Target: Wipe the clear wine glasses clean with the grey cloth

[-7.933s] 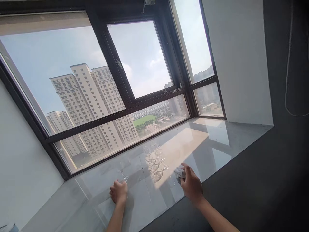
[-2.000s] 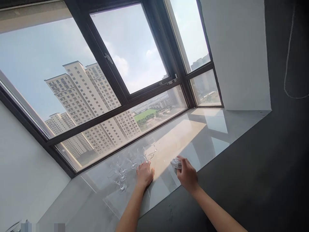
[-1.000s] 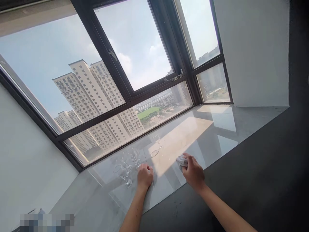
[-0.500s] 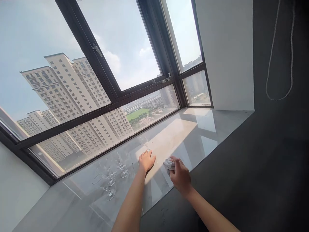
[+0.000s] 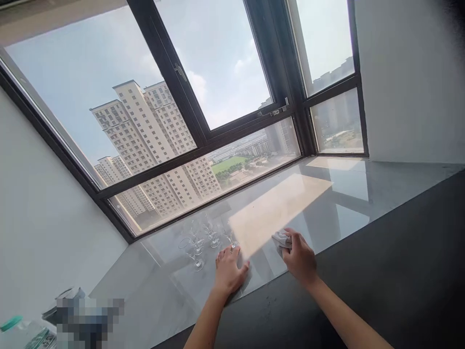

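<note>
My left hand [image 5: 229,271] lies flat on the glossy marble window sill [image 5: 327,203], fingers spread, fingertips beside the nearest of several clear stemmed glasses [image 5: 198,242]. The glasses stand in a cluster just beyond and to the left of that hand. My right hand [image 5: 300,257] rests on the sill near its front edge, fingers closed round a small crumpled grey-white cloth [image 5: 281,238].
A large black-framed window [image 5: 203,140] runs along the back of the sill, a white wall [image 5: 410,82] closes its right end. The sill's front drops to a dark surface [image 5: 399,271]. At bottom left lie a blurred patch and a clear container with a green lid [image 5: 14,329].
The last glass that stood apart to the right now stands with the cluster on the left. My left hand has come back toward the sill's front and lies flat. My right hand keeps the cloth.
</note>
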Action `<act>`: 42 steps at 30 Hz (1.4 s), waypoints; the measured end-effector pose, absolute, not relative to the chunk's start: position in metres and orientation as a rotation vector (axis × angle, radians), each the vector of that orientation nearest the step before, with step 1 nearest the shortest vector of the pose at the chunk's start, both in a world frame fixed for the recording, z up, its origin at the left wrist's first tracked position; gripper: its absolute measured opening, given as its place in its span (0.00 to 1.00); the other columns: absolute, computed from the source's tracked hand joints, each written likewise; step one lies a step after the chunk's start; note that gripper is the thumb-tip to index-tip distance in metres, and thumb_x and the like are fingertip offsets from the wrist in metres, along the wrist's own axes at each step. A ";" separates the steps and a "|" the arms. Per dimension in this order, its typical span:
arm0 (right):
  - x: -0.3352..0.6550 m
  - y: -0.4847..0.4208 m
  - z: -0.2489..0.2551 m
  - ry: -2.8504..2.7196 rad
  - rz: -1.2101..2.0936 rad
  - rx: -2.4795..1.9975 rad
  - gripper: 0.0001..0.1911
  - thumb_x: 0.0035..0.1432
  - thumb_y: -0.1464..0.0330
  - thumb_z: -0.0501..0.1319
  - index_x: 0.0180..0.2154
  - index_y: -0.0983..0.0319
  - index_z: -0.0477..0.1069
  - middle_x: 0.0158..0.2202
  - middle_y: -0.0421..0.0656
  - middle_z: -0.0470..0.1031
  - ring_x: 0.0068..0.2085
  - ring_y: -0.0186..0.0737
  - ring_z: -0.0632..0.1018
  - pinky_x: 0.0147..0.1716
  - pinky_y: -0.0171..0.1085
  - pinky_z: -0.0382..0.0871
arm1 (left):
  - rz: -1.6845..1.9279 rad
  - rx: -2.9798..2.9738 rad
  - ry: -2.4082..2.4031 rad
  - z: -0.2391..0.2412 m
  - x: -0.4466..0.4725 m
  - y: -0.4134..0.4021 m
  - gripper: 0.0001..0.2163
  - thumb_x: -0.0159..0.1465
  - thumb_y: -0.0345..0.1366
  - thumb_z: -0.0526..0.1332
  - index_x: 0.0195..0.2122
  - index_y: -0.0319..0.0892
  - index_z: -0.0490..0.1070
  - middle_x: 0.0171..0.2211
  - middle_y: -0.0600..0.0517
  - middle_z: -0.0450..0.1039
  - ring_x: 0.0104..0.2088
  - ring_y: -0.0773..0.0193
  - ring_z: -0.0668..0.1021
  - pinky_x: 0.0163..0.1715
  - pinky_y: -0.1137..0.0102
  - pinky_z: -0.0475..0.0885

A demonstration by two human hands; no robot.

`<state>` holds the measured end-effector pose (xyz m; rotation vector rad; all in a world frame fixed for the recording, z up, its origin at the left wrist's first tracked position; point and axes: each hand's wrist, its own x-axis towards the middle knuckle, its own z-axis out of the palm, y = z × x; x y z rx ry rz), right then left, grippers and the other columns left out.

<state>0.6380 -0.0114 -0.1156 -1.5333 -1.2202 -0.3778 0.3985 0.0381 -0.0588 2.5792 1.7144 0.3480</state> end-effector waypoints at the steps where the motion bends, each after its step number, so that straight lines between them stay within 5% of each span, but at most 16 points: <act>1: 0.638 -0.011 -0.116 -1.219 -0.379 -1.541 0.19 0.58 0.72 0.53 0.52 0.60 0.62 0.43 0.48 0.77 0.42 0.49 0.80 0.29 0.37 0.71 | 0.353 2.560 1.735 -0.059 0.387 0.030 0.27 0.63 0.54 0.53 0.61 0.52 0.65 0.64 0.48 0.61 0.64 0.47 0.60 0.64 0.52 0.51; 9: 0.640 -0.007 -0.124 -1.214 -0.427 -1.571 0.19 0.57 0.71 0.54 0.51 0.59 0.61 0.45 0.48 0.77 0.42 0.50 0.80 0.27 0.37 0.69 | 0.475 2.422 1.920 -0.059 0.343 0.010 0.18 0.64 0.48 0.53 0.51 0.50 0.70 0.56 0.47 0.67 0.57 0.52 0.66 0.58 0.59 0.59; 17: 0.638 -0.010 -0.120 -1.241 -0.411 -1.586 0.17 0.60 0.69 0.52 0.51 0.60 0.61 0.42 0.50 0.78 0.37 0.49 0.80 0.22 0.35 0.66 | 0.557 2.372 1.905 -0.068 0.345 0.019 0.17 0.63 0.44 0.55 0.52 0.49 0.68 0.60 0.46 0.64 0.61 0.50 0.63 0.60 0.57 0.54; 24: 0.638 -0.009 -0.123 -1.258 -0.387 -1.603 0.17 0.60 0.71 0.51 0.51 0.58 0.60 0.42 0.49 0.78 0.38 0.49 0.81 0.24 0.37 0.68 | 0.851 2.188 2.039 -0.070 0.340 0.029 0.03 0.61 0.37 0.55 0.32 0.44 0.62 0.36 0.48 0.70 0.40 0.57 0.72 0.43 0.65 0.64; 32: 0.635 -0.006 -0.122 -1.252 -0.380 -1.626 0.17 0.60 0.71 0.51 0.52 0.59 0.60 0.43 0.50 0.77 0.39 0.49 0.80 0.22 0.35 0.66 | 0.988 2.053 2.045 -0.081 0.331 0.050 0.17 0.60 0.39 0.58 0.50 0.41 0.67 0.44 0.45 0.72 0.46 0.55 0.73 0.48 0.66 0.64; 42: 0.625 -0.002 -0.118 -1.218 -0.322 -1.632 0.22 0.57 0.77 0.49 0.52 0.56 0.59 0.40 0.46 0.76 0.38 0.47 0.81 0.25 0.36 0.70 | 0.888 2.197 1.916 -0.086 0.325 0.067 0.11 0.61 0.42 0.54 0.38 0.44 0.73 0.40 0.47 0.73 0.44 0.55 0.74 0.47 0.65 0.65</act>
